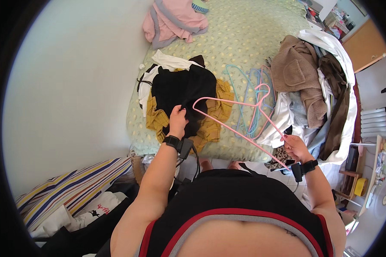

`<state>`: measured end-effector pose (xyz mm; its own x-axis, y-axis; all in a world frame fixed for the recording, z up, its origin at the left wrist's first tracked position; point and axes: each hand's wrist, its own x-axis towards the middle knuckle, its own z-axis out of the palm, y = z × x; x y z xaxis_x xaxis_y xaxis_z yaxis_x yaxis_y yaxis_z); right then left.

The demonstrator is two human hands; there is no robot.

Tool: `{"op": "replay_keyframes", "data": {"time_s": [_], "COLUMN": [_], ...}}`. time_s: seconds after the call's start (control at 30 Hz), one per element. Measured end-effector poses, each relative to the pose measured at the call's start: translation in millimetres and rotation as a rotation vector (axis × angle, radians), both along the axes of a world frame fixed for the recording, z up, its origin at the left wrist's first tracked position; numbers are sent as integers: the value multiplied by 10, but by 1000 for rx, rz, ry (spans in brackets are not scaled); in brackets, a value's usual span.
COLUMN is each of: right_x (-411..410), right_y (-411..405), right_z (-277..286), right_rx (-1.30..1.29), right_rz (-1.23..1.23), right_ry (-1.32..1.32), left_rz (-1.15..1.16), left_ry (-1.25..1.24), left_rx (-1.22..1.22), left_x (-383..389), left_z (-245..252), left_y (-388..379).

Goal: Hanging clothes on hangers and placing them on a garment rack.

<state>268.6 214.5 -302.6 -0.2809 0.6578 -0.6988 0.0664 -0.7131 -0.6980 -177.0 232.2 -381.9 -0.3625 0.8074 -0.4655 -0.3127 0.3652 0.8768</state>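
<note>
In my right hand [295, 148] is a pink hanger [225, 123], gripped along one side, its hook pointing away from me. My left hand [178, 122] pinches the near part of a black garment [183, 85] on the bed. That garment lies over a yellow checked cloth [156, 115] and white clothing [169, 60]. The hanger's far corner is over the black garment's right side. Beyond the hanger, several blue and pink hangers [251, 127] lie tangled on the bedspread.
A heap with a brown fleecy garment [294, 69] and white clothes [347, 77] covers the bed's right edge. A pink blanket [177, 24] lies at the far left of the patterned bedspread [241, 25]. A wall [74, 80] borders the left, above striped fabric [80, 183].
</note>
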Motion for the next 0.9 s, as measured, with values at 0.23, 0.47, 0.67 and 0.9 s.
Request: {"op": "replay_keyframes", "data": {"time_s": [0.23, 0.47, 0.67, 0.9], "right_x": [-682, -1667, -2462, -3169], "right_y": [239, 483, 637, 751], "right_z": [-614, -886, -926, -1005], "right_rx": [-116, -189, -159, -40], "right_rz": [-198, -435, -554, -630], "right_ry": [185, 410, 498, 499], "left_rz": [-183, -340, -433, -385], "left_ry": [25, 268, 611, 659], "left_rx": [37, -47, -44, -9], "left_x": [147, 259, 245, 148], "left_z": [21, -60, -160, -31], "left_y": [-156, -246, -380, -558]}}
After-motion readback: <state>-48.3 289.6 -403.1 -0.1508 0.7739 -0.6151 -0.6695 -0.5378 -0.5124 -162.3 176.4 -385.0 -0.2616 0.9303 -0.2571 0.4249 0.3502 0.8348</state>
